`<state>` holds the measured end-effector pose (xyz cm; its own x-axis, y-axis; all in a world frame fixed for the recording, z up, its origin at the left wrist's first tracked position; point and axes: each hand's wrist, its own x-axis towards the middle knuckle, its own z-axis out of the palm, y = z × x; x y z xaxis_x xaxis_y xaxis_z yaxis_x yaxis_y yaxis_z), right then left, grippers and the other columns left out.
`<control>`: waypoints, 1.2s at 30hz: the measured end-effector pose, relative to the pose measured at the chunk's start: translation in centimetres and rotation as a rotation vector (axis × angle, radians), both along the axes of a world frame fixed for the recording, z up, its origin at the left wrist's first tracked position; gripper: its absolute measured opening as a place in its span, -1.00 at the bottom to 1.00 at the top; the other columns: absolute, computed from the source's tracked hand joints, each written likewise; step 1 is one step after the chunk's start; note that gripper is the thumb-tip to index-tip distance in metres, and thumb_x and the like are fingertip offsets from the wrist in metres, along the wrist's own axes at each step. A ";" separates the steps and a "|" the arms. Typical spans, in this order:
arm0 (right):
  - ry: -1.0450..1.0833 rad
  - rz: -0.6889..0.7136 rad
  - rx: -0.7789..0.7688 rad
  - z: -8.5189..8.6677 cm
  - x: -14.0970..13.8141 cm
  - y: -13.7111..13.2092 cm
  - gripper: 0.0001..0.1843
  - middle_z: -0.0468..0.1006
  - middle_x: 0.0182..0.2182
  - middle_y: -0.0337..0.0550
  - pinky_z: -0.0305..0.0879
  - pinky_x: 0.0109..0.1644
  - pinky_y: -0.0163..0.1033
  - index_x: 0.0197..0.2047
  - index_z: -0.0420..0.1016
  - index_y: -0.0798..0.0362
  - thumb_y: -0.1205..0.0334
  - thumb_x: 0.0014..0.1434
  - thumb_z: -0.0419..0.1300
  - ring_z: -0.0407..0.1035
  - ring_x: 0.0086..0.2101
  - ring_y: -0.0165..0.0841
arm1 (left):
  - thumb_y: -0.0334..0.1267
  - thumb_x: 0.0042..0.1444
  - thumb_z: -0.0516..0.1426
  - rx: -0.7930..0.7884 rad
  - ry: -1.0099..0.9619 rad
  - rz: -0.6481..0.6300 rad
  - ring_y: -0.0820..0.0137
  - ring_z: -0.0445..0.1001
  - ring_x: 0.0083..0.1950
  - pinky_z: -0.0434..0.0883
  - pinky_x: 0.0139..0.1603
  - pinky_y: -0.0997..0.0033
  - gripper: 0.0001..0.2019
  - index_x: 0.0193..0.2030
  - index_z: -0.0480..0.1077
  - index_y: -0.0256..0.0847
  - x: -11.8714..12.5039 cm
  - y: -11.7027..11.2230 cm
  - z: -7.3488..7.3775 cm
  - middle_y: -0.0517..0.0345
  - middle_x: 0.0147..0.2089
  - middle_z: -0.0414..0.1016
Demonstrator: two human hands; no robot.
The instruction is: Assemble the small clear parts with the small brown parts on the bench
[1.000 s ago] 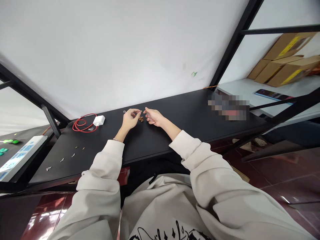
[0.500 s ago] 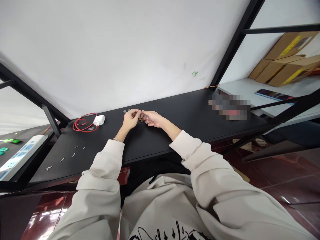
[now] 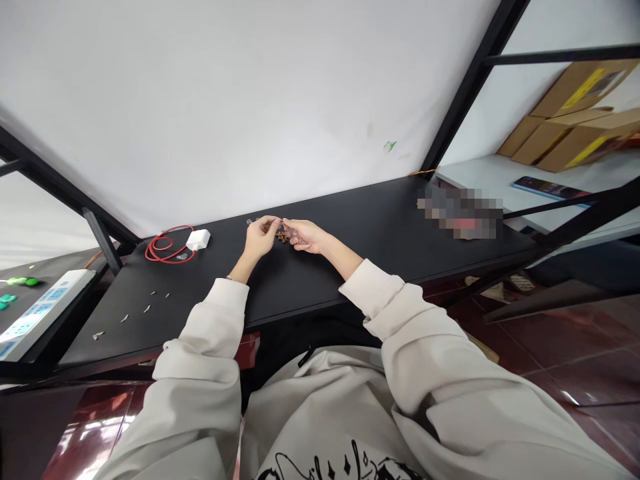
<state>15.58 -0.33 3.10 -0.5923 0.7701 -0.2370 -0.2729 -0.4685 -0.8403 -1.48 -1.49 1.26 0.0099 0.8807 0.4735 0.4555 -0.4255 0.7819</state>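
My left hand [image 3: 261,239] and my right hand [image 3: 307,236] meet over the black table near the wall, fingertips close together. My left thumb and fingers are pinched; what lies between them is too small to make out. The curled fingers of my right hand hold a see-through plastic piece [image 3: 296,241], its exact kind unclear. Several small brown beads [image 3: 283,237] show in a cluster between the two hands. Behind my left hand lie a few small clear pieces [image 3: 249,222], partly hidden by it.
A white charger [image 3: 199,240] with a coiled red cable [image 3: 159,248] lies left on the black table [image 3: 350,247]. Small scraps [image 3: 125,319] are scattered nearer its front. A power strip [image 3: 37,317] is far left. A blurred-out object [image 3: 463,215] sits right. Black metal posts [image 3: 463,87] flank the table.
Both hands stay in nearly the same place, with only slight finger movement. The view has shifted very little.
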 end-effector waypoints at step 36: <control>-0.125 -0.151 0.078 -0.1 -0.1 -0.1 -0.71 0.20 -0.59 -0.36 -0.22 -0.75 -0.48 -0.36 0.33 0.11 0.17 0.39 0.19 0.03 -0.70 -0.61 | 0.01 0.21 0.21 -0.261 -0.221 0.070 0.59 0.28 -0.61 0.15 -0.68 0.54 -0.66 -0.37 0.44 -0.26 0.1 0.2 -0.1 0.11 -0.39 0.52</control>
<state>15.46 -0.44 3.00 -0.4384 0.8669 -0.2374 -0.2269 -0.3623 -0.9040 -1.38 -1.26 1.19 -0.1323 0.9673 0.2163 0.2843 -0.1720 0.9432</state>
